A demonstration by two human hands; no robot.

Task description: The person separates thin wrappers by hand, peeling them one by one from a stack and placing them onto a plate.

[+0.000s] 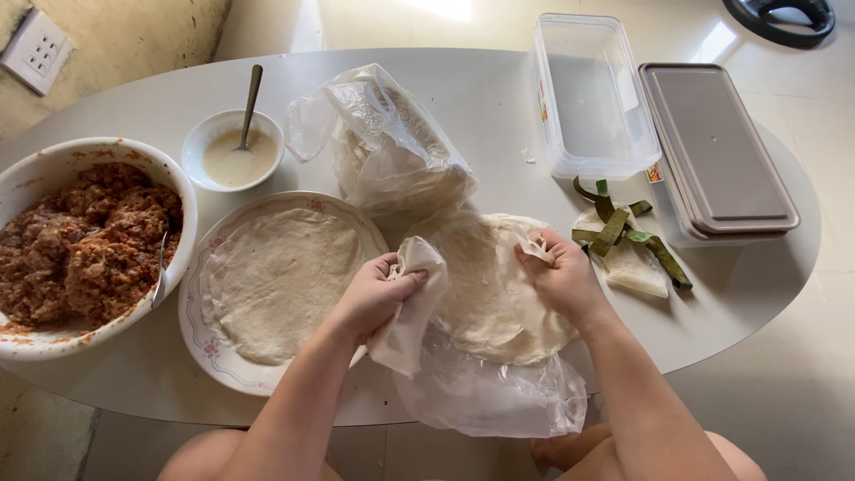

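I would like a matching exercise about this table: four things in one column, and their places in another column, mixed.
Things:
1. small bowl with spoon
2. big bowl of minced filling
3. clear empty box
4. green leaf strips

Places:
A. left edge of the table
B. far side, right of the bagged wrappers
C. behind the flowered plate
D. right of the right hand

Pairs: 1-C, 2-A, 3-B, 4-D
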